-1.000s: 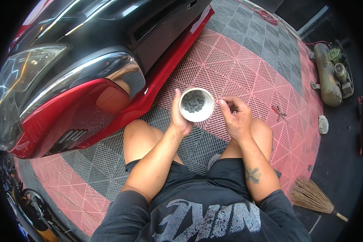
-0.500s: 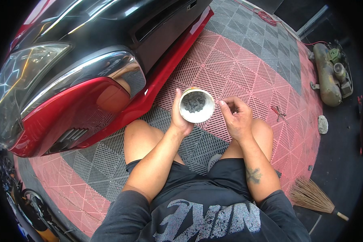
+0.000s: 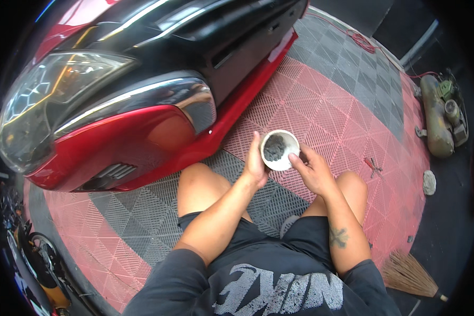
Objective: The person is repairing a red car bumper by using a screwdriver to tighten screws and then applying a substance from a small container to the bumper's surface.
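Note:
Held above the floor between my knees is a white round tub (image 3: 285, 163), its open mouth facing up. Dark grey, lumpy material (image 3: 274, 148) covers part of its inside, and the rest of the inner wall shows white. My left hand (image 3: 255, 166) wraps round the tub's left side. On the right side, my right hand (image 3: 313, 171) grips the tub too, with the thumb at the rim and the fingers behind, partly hidden.
A red and black vehicle (image 3: 137, 134) stands close at the left. Red and grey floor tiles (image 3: 321, 95) surround me. On the right lie a red-handled tool (image 3: 373, 166), a stone (image 3: 429, 182), a broom (image 3: 411, 275) and an air compressor (image 3: 441, 116). A motorcycle (image 3: 45, 258) stands lower left.
My right hand, apart from the tub before with its fingers bent, has closed in and now holds the tub's right side. The view has shifted a little, moving everything rightward.

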Available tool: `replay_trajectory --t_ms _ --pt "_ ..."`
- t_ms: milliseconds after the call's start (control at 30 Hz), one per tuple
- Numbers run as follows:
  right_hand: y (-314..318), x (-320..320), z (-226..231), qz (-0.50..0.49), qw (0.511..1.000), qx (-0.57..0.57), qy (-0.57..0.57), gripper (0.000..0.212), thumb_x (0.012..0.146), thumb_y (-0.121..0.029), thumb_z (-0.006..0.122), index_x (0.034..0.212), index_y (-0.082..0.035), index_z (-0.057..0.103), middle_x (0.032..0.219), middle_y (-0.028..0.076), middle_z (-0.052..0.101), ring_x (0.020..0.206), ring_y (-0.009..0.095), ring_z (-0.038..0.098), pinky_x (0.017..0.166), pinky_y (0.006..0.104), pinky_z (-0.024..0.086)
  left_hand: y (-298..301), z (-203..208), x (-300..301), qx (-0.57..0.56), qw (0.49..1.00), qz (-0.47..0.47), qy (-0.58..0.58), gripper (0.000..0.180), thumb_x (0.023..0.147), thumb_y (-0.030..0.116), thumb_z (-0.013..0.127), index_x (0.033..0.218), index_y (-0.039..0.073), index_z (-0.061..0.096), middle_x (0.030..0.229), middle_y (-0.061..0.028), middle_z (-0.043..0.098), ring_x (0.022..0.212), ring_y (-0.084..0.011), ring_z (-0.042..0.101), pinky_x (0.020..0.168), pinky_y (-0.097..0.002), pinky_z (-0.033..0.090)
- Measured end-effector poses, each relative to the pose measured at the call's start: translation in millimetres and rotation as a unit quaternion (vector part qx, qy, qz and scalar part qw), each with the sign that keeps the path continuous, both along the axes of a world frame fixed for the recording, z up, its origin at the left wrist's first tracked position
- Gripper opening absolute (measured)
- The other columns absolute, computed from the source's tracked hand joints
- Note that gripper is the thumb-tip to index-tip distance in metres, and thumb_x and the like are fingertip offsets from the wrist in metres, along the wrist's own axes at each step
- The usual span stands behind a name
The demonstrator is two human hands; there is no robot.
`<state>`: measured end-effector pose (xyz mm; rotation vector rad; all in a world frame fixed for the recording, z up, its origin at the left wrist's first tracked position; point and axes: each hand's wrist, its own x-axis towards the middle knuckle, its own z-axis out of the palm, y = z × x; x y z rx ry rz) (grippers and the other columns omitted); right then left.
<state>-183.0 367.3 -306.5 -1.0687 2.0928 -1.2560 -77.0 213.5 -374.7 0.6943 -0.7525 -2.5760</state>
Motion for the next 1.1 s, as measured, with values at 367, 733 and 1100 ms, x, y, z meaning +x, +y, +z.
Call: replay_trajectory --t_ms 367,733,1100 --pt "-22 -1 -3 0.052 0.995 0.011 -0.085 0.045 0.112 -0.034 0.064 0.135 0.003 0.067 0.103 0.011 0.075 0.087 0.015 0.07 0.081 0.0315 0.057 -17 11 12 0.006 0.999 -0.02 0.026 0.07 0.112 0.07 0.032 0.132 0.014 0.07 0.123 -0.0055 0.075 0.114 -0.0193 0.072 0.096 -0.0408 0.059" --pt "197 -170 10 -0.471 0.867 -0.166 0.014 0.038 0.112 -0.035 0.06 0.128 -0.003 0.073 0.107 0.009 0.078 0.093 0.016 0.074 0.079 0.0321 0.056 -19 -2 15 0.033 0.997 0.022 0.062 0.055 0.105 0.06 0.055 0.13 0.013 0.071 0.12 -0.0085 0.077 0.089 -0.019 0.072 0.066 -0.0335 0.053" --pt "420 -95 -275 -0.544 0.781 0.308 -0.015 0.023 0.093 -0.023 0.076 0.1 -0.002 0.078 0.093 0.02 0.078 0.087 0.034 0.077 0.082 0.044 0.059 -18 -26 8 0.045 0.998 -0.035 0.033 0.062 0.1 0.048 0.06 0.147 0.008 0.063 0.137 -0.0151 0.072 0.07 -0.0147 0.05 0.059 -0.0252 0.039"
